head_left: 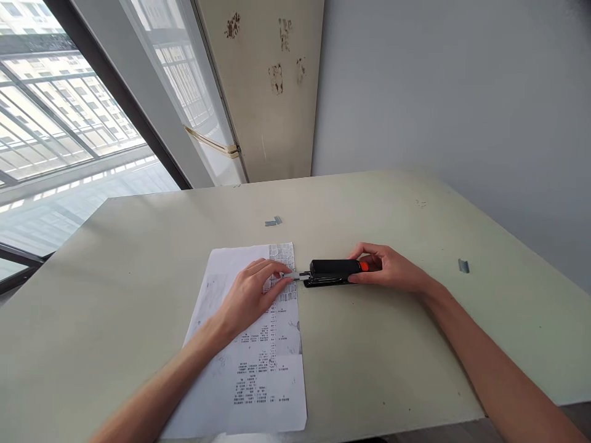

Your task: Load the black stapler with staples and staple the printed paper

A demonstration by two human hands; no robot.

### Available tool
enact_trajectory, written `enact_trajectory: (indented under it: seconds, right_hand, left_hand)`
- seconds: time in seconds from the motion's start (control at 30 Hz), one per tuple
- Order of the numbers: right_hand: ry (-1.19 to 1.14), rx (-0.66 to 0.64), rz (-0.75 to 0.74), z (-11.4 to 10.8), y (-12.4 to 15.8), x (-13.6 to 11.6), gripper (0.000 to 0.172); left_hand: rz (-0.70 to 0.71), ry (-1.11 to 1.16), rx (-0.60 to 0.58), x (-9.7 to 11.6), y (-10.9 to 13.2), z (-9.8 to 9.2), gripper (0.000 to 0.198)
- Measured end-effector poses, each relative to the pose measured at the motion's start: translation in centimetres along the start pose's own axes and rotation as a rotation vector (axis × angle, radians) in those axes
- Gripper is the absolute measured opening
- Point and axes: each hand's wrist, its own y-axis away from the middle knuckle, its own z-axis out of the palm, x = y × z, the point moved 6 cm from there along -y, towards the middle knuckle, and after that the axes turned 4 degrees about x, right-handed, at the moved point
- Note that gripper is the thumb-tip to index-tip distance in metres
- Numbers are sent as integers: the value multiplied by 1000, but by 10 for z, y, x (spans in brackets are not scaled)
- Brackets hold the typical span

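A black stapler (pixel 333 271) lies on the table with an orange button (pixel 364 266) at its rear end. My right hand (pixel 390 267) is closed around that rear end, thumb low and fingers behind. From the stapler's front, a narrow silver staple tray (pixel 299 276) sticks out to the left. The fingertips and thumb of my left hand (pixel 253 286) pinch the tip of this tray, partly hiding it. Beneath my left hand and forearm are printed paper sheets (pixel 272 387), whose right edge lies just left of the stapler. Whether staples sit in the tray is too small to tell.
The pale table (pixel 392 357) carries grey tape scraps (pixel 272 222) beyond the papers and another tape piece (pixel 463 266) at the right. A grey wall (pixel 438 92) and a stained cream cabinet (pixel 272 123) stand behind it. A window (pixel 60 104) is at the left.
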Motion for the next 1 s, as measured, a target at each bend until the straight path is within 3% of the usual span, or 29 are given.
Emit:
enact_trajectory:
  seconds: [0.33,0.63,0.83,1.0]
  right_hand:
    - [-13,8,14,0,1,-2,45]
    - [1,-39,-48,2,1,-3,39]
    - [-22,-61,-54,3,3,-7,38]
    - [-6,-71,-68,4,3,-6,37]
  left_hand:
    - [67,-52,-41,-1,-1,4,25]
    - [137,256,-271,-12,2,-5,21]
    - [278,252,-190,5,1,3,14]
    - [321,165,-200,14,-8,10,15]
